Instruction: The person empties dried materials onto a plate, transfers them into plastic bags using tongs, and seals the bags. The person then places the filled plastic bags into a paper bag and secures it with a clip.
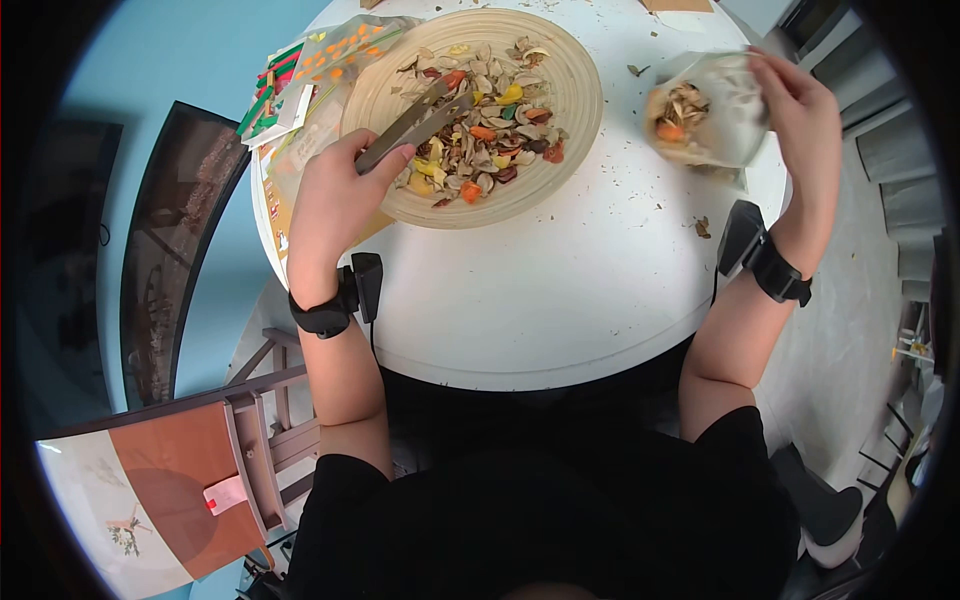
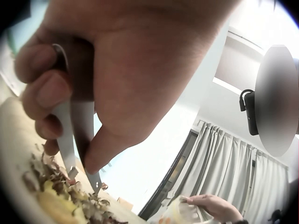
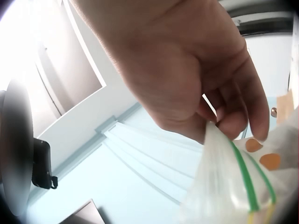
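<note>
My left hand (image 1: 335, 200) holds metal tongs (image 1: 397, 135) between thumb and fingers, their tips over dried petals and leaves (image 1: 500, 150) on a round wooden plate (image 1: 584, 110). In the left wrist view the two tong arms (image 2: 65, 133) stand slightly apart, tips down by the petals. At the right, my right hand (image 1: 808, 120) pinches the upper edge of a clear zip bag (image 1: 735, 115) with some dried petals and an orange piece inside. Green zip strips show on the bag (image 3: 212, 182) in the right wrist view.
Another clear bag with orange pieces (image 1: 350, 48) lies at the plate's left edge, near a white box of red and green strips (image 1: 275, 95). Leaf crumbs (image 1: 702, 228) are scattered on the white round table (image 1: 540, 300). A wooden chair (image 1: 255, 460) stands at the lower left.
</note>
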The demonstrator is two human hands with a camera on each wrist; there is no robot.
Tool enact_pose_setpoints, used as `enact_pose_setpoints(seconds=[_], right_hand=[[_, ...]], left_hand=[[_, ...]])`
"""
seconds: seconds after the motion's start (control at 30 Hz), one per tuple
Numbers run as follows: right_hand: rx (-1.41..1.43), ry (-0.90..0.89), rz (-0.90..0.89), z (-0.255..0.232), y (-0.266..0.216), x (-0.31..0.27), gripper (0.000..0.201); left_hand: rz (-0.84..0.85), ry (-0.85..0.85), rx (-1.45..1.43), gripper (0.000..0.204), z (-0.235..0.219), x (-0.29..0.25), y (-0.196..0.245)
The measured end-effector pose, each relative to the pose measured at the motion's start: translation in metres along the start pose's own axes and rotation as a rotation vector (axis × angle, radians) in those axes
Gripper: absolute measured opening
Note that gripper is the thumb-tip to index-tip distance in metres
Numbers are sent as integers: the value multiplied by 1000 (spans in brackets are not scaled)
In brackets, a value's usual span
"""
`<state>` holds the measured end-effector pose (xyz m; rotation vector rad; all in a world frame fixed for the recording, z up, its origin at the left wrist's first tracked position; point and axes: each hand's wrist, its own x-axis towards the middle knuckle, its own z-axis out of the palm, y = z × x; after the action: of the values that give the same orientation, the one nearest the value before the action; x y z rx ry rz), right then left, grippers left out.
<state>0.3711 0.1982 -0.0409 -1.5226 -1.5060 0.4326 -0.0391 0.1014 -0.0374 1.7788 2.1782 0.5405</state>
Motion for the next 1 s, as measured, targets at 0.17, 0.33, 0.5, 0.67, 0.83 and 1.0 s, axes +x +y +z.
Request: enact_pose_setpoints(seconds=[0.17, 0.33, 0.5, 0.67, 0.83, 1.0], right_hand=[[161, -182, -13, 3, -15, -8, 34], [93, -196, -54, 9, -23, -12, 35], [-202, -191, -94, 21, -34, -27, 37], [-211, -170, 49, 6, -37, -30, 36], [-93, 59, -156, 6, -96, -36, 27], [-31, 243, -203, -5, -122, -30, 25]], left_hand=[[10, -70, 8, 46, 7, 4, 8], [82, -55, 44, 42, 17, 9, 8], [89, -81, 27, 40, 19, 11, 11], [83, -72, 25, 40, 21, 12, 8], [95, -63, -49, 40, 19, 11, 7], [82, -69, -96, 39, 15, 14, 0]])
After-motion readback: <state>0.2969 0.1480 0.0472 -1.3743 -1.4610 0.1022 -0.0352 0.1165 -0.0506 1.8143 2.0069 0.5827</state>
